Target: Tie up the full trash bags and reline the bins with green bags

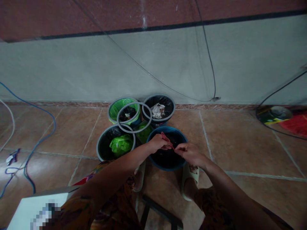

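Over a blue-rimmed bin (155, 161) with a dark inside, both of my hands meet at a thin red strip (164, 135). My left hand (157, 142) is closed around the strip, whose upper end sticks out above the fingers. The fingertips of my right hand (188, 152) pinch the strip's lower right end. What the strip is made of, I cannot make out. A loose grey ring (119, 125) lies across the tops of the neighbouring bins, left of my hands.
Three more lined bins stand close by: one with a green bag (121, 145), one with a green liner (116, 108), one with crumpled white waste (158, 111). A stool (163, 210) is below me, blue cable (54, 124) left, red item (296, 124) right.
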The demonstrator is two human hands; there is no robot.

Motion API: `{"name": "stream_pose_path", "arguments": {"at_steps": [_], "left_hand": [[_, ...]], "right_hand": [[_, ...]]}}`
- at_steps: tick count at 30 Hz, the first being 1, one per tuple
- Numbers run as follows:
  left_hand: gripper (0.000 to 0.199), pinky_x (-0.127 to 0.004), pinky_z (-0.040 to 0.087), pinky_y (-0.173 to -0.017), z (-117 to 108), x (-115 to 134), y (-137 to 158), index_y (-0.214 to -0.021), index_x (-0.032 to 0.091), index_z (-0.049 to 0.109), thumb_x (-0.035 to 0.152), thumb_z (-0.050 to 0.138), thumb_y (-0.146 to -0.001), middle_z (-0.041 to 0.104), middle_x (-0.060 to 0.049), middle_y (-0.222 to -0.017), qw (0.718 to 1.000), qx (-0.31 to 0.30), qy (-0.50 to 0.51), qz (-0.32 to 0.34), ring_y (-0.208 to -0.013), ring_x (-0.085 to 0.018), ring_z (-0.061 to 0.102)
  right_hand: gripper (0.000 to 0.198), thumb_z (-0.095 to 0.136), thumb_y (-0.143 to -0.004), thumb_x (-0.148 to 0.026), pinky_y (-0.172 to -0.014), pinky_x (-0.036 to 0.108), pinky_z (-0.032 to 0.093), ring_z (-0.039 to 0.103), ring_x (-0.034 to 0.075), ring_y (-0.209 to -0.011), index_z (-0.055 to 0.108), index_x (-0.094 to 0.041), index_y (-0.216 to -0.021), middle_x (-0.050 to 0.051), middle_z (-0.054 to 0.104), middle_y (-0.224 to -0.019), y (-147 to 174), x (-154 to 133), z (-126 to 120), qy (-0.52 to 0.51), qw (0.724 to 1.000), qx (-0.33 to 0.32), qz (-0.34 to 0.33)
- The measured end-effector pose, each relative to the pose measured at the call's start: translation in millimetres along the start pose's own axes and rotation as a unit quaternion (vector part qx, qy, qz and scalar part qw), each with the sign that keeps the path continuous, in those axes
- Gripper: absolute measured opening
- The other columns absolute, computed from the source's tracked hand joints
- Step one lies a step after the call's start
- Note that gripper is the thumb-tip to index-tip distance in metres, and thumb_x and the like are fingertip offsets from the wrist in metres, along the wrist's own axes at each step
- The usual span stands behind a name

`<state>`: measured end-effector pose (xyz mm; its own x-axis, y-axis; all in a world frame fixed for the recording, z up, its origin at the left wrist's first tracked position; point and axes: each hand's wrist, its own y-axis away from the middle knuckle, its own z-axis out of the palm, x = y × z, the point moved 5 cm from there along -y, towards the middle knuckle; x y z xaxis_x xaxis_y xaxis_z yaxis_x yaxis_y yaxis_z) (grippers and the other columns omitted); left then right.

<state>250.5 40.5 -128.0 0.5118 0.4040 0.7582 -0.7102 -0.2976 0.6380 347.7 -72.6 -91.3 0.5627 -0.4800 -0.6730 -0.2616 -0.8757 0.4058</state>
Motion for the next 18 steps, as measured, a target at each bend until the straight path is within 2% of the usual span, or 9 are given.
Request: {"name": "stream_pose_path", "arguments": {"at_steps": [3, 6, 8, 11, 14, 16, 18], "left_hand": [[0.009, -0.021, 0.046, -0.061, -3.4, 8.2, 0.2, -0.067, 0.013, 0.06, 0.008, 0.068, -0.068, 0.062, 0.002, -0.061, 0.992, 0.009, -0.099, 0.078, -0.057, -0.008, 0.058], [0.009, -0.021, 0.043, -0.062, -2.2, 19.8, 3.2, -0.064, 0.015, 0.061, 0.006, 0.063, -0.065, 0.061, 0.003, -0.062, 0.944, 0.03, -0.272, 0.184, -0.059, -0.009, 0.054], [0.01, -0.022, 0.043, -0.065, -0.1, 23.5, 5.6, -0.067, 0.016, 0.063, 0.007, 0.06, -0.067, 0.063, 0.003, -0.065, 0.912, 0.045, -0.343, 0.223, -0.062, -0.01, 0.055], [0.013, -0.021, 0.043, -0.065, 2.6, 22.5, 7.2, -0.073, 0.017, 0.063, 0.007, 0.056, -0.072, 0.063, 0.003, -0.068, 0.891, 0.064, -0.374, 0.25, -0.064, -0.011, 0.055], [0.017, -0.021, 0.043, -0.066, 6.1, 17.9, 7.4, -0.077, 0.017, 0.063, 0.006, 0.052, -0.076, 0.064, 0.003, -0.071, 0.884, 0.071, -0.365, 0.285, -0.067, -0.01, 0.055], [0.018, -0.021, 0.044, -0.068, 7.9, 14.6, 7.5, -0.078, 0.017, 0.063, 0.005, 0.05, -0.077, 0.064, 0.002, -0.073, 0.88, 0.079, -0.351, 0.309, -0.069, -0.01, 0.056], [0.019, -0.021, 0.045, -0.071, 9.0, 11.9, 7.8, -0.079, 0.018, 0.062, 0.004, 0.049, -0.078, 0.063, 0.002, -0.075, 0.877, 0.091, -0.338, 0.328, -0.071, -0.011, 0.057]], "right_hand": [[0.028, 0.048, -0.083, -0.028, -0.061, 0.025, 0.039, 0.061, 0.016, -0.07, 0.076, -0.019, -0.083, 0.003, 0.072, -0.076, -1.3, 4.7, 3.3, 0.032, 0.999, -0.017, 0.01], [0.029, 0.048, -0.084, -0.024, -0.072, 0.027, 0.044, 0.065, 0.019, -0.083, 0.076, -0.02, -0.091, 0.005, 0.074, -0.089, -5.6, 11.4, 4.7, 0.059, 0.997, 0.017, 0.048], [0.033, 0.049, -0.083, -0.02, -0.083, 0.029, 0.045, 0.065, 0.021, -0.096, 0.074, -0.019, -0.103, 0.008, 0.073, -0.105, -8.9, 12.5, 4.3, 0.069, 0.994, 0.065, 0.058], [0.039, 0.048, -0.081, -0.015, -0.094, 0.031, 0.044, 0.063, 0.021, -0.106, 0.07, -0.018, -0.114, 0.008, 0.07, -0.116, -13.8, 6.0, 8.3, 0.013, 0.995, 0.1, 0.01], [0.036, 0.041, -0.085, -0.017, -0.083, 0.029, 0.049, 0.066, 0.018, -0.087, 0.069, -0.017, -0.108, 0.006, 0.072, -0.102, -18.4, 1.4, 17.5, -0.101, 0.992, 0.067, -0.022], [0.035, 0.039, -0.086, -0.02, -0.069, 0.027, 0.05, 0.063, 0.015, -0.068, 0.067, -0.015, -0.106, 0.005, 0.071, -0.089, -20.9, 3.4, 22.4, -0.166, 0.985, 0.05, 0.003], [0.035, 0.039, -0.085, -0.02, -0.059, 0.025, 0.049, 0.058, 0.012, -0.057, 0.067, -0.013, -0.105, 0.004, 0.07, -0.082, -22.9, 6.1, 24.8, -0.217, 0.975, 0.047, 0.028]]}}
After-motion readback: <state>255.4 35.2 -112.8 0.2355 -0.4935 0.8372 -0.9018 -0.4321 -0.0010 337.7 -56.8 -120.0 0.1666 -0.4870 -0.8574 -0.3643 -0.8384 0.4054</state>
